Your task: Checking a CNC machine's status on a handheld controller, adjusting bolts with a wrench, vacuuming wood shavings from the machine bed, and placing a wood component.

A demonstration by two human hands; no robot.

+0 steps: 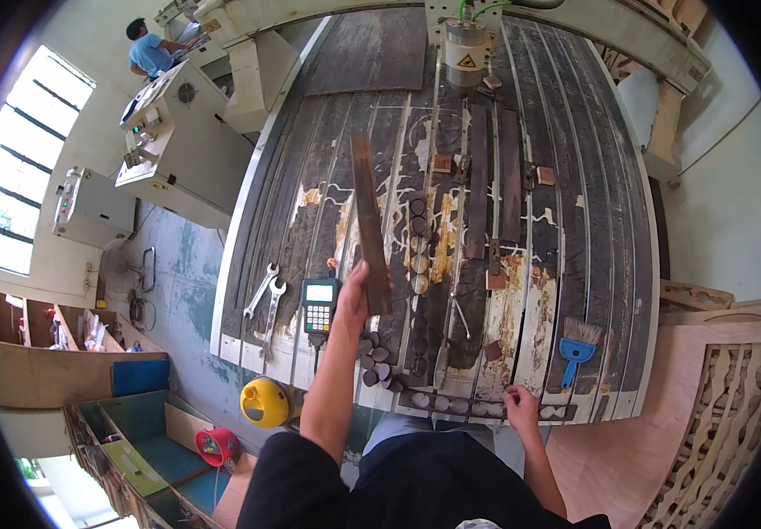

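Note:
My left hand (355, 293) is closed round the lower end of a long, dark wooden strip (366, 203), which it holds up over the slotted machine bed (279, 189). My right hand (522, 407) is at the bed's near edge with its fingers curled together; whatever they may hold is too small to tell. Beside it lies a narrow dark strip with round cutouts (442, 404). Several dark round discs (375, 361) are piled below my left hand, and a handheld keypad controller (319, 306) is just left of that wrist.
Two wrenches (273, 309) lie at the left, and a blue brush (577, 353) at the right. Farther back, dark strips (477, 181) rest among small wooden blocks under the machine's spindle (465, 57). A yellow container (264, 403) stands beside the bed. Another person (149, 51) stands far left.

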